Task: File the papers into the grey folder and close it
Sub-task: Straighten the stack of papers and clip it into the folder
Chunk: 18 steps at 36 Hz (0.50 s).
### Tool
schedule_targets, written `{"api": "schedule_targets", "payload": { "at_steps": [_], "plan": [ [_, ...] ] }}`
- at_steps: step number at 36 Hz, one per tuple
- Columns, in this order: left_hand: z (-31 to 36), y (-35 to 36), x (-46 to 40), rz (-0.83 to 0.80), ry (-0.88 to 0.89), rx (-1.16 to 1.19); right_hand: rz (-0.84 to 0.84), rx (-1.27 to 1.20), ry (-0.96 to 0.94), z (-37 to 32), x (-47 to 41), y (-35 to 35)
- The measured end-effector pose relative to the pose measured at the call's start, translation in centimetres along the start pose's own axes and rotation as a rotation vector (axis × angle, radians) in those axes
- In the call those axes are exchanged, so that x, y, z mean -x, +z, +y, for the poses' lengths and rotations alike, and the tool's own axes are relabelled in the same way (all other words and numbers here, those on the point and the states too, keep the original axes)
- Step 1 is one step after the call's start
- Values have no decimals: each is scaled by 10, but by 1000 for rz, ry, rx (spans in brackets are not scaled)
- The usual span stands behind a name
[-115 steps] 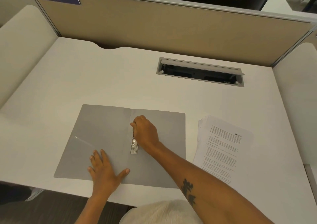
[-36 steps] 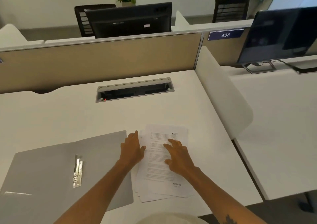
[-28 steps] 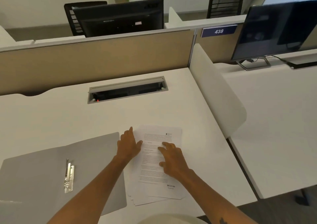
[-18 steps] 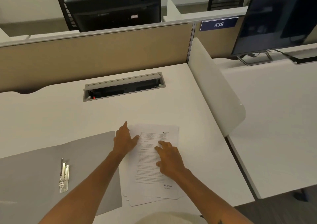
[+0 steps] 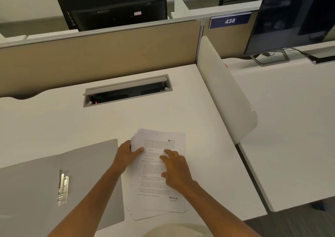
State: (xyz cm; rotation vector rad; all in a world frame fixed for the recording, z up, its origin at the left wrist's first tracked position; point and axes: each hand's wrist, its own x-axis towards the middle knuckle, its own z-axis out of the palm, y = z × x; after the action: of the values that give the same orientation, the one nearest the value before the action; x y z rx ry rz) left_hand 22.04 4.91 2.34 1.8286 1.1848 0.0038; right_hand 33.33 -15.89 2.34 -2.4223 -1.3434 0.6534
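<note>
While half a second ago the left hand point(image 5: 126, 154) lay flat beside the papers point(image 5: 159, 175), its thumb now pinches their raised left edge | right hand point(image 5: 176, 169) open, pressing on top | grey folder point(image 5: 36, 191) open on desk point(image 5: 72, 124), just left | pickup starting, filing pending

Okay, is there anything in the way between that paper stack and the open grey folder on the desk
Nothing visible. The paper stack lies right beside the open grey folder, under both hands. Only the left hand and forearm cross between them; the metal fastener is exposed.
</note>
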Motion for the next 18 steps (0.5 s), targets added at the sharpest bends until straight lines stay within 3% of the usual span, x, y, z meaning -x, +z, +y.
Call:
{"api": "schedule_targets", "payload": {
  "at_steps": [6,12,15,18],
  "plan": [
    [-18,19,44,-11,23,180,-4,-56,24,3,0,3],
    [-19,36,70,98,35,260,48,-145,4,13,1,12],
    [-14,36,76,149,54,277,194,-312,51,20,4,12],
    [-5,30,84,199,98,324,405,-612,230,24,7,4]
  ]
}}
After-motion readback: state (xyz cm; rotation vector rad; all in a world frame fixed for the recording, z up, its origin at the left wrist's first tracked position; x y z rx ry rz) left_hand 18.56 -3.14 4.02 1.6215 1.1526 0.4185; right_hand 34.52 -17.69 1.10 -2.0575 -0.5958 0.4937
